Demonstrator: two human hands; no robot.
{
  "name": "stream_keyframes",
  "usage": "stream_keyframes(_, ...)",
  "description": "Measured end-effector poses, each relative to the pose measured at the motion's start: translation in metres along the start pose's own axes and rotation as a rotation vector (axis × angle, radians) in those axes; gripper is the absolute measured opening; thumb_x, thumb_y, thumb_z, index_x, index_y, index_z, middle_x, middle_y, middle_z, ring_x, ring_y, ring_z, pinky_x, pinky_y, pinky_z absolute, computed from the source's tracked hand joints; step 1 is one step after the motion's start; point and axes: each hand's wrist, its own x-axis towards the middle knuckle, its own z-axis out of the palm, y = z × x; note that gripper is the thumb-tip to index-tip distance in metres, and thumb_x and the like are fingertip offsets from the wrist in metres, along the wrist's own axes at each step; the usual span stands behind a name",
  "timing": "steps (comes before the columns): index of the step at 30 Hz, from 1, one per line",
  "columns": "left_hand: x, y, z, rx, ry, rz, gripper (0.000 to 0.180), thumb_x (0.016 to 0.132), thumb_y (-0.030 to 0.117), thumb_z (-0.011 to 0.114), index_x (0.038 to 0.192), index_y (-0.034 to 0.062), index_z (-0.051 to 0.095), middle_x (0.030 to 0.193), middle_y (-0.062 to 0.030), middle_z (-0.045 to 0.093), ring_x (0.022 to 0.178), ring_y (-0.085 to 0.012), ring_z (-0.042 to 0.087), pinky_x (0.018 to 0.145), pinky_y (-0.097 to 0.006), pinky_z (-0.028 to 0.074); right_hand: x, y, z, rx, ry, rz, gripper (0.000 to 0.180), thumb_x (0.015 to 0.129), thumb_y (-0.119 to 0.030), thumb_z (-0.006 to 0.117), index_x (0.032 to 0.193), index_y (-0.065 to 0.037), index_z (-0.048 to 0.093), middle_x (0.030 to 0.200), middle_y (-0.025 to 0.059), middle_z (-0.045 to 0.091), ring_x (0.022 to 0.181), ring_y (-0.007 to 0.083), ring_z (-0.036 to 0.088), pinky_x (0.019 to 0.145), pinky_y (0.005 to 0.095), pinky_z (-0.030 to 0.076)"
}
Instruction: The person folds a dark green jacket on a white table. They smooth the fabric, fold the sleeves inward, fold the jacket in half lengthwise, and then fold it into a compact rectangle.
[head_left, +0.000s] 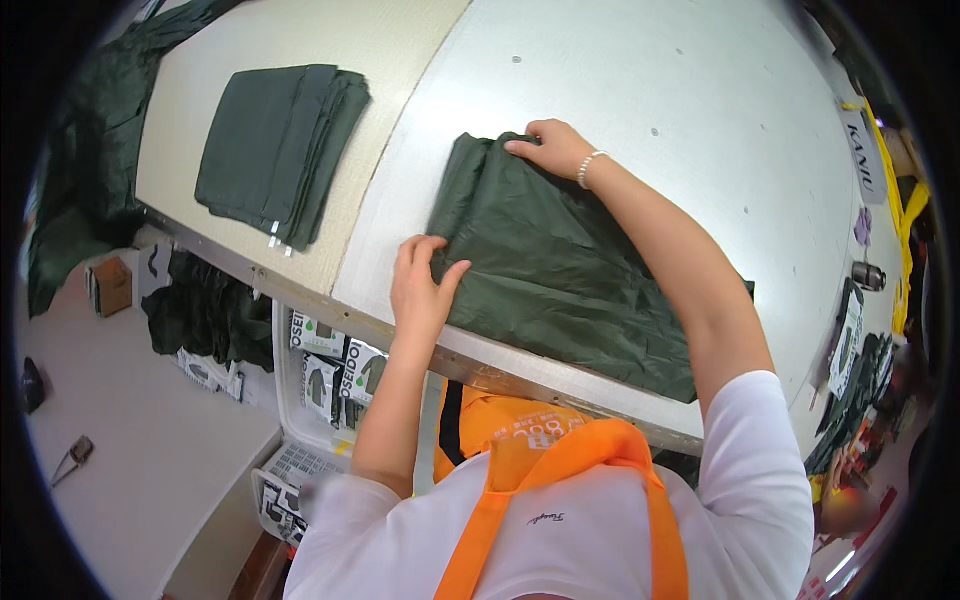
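Left of my fingers lies a folded stack (280, 150); packets (335, 370) sit below. My left hand (420, 285) pinches the dark green cloth (560, 270); my right hand (555, 145) presses it, fingers together. A white label (862, 160) lies far right.

Bright, even light falls from above across the pale worktable (620, 90), which shows a soft sheen but no hard glare. Shadows are faint — only a thin dark edge under the dark green fabric (560, 270) and beneath the forearms. The fisheye lens bends the table's front edge into a curve, and a black vignette rings the frame, thickest at 9 and 3 o'clock. The centre is sharp; toward 4 o'clock the clutter smears and blurs — a blurred patch also sits at 7 o'clock.
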Motion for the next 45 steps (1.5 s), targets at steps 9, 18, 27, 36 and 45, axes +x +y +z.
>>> stream_keyframes(9, 0.025, 0.037, 0.057, 0.258, -0.245, 0.396, 0.070, 0.087, 0.039, 0.056, 0.141, 0.0038, 0.030, 0.149, -0.0131, 0.025, 0.138, -0.0283, 0.021, 0.111, -0.047, 0.015, 0.001, -0.024, 0.010, -0.092, 0.181, 0.074, 0.040, 0.084, -0.040, 0.056, 0.091, -0.003, 0.069, 0.097, 0.0199, 0.066, 0.091, 0.0350, 0.064, 0.081, 0.0413, 0.050)
stream_keyframes(18, 0.029, 0.017, 0.075, 0.253, -0.292, 0.409, 0.070, 0.087, 0.039, 0.056, 0.140, 0.0021, 0.030, 0.148, -0.0159, 0.025, 0.138, -0.0306, 0.020, 0.110, -0.050, 0.014, -0.025, -0.047, 0.021, -0.409, 0.318, -0.071, 0.047, 0.086, -0.044, 0.054, 0.106, -0.001, 0.058, 0.108, 0.0117, 0.061, 0.112, 0.0275, 0.053, 0.094, 0.0399, 0.040)
stream_keyframes(27, 0.028, 0.024, 0.079, 0.270, -0.290, 0.426, 0.071, 0.087, 0.039, 0.055, 0.141, 0.0022, 0.028, 0.149, -0.0154, 0.024, 0.138, -0.0308, 0.020, 0.111, -0.049, 0.013, -0.033, 0.006, 0.060, -0.135, 0.471, -0.170, 0.067, 0.091, -0.045, 0.044, 0.138, 0.001, 0.032, 0.142, 0.0162, 0.035, 0.136, 0.0273, 0.026, 0.111, 0.0430, 0.019)
stream_keyframes(36, 0.031, 0.023, 0.086, 0.347, -0.170, 0.546, 0.073, 0.087, 0.041, 0.055, 0.142, 0.0040, 0.026, 0.149, -0.0132, 0.024, 0.138, -0.0289, 0.022, 0.110, -0.049, 0.017, -0.252, 0.129, 0.013, -0.476, 0.459, 0.371, 0.051, 0.094, -0.048, 0.037, 0.140, -0.026, 0.036, 0.146, 0.0118, 0.032, 0.139, 0.0273, 0.021, 0.112, 0.0495, 0.009)
stream_keyframes(45, 0.017, 0.109, 0.064, 0.383, -0.077, 0.625, 0.068, 0.079, 0.018, 0.067, 0.137, 0.0023, 0.035, 0.142, -0.0163, 0.036, 0.132, -0.0327, 0.033, 0.108, -0.046, 0.025, -0.332, 0.141, 0.008, -0.226, 0.942, 0.197, 0.046, 0.092, -0.027, 0.052, 0.136, -0.014, 0.044, 0.143, 0.0243, 0.031, 0.133, 0.0395, 0.028, 0.107, 0.0469, 0.025)
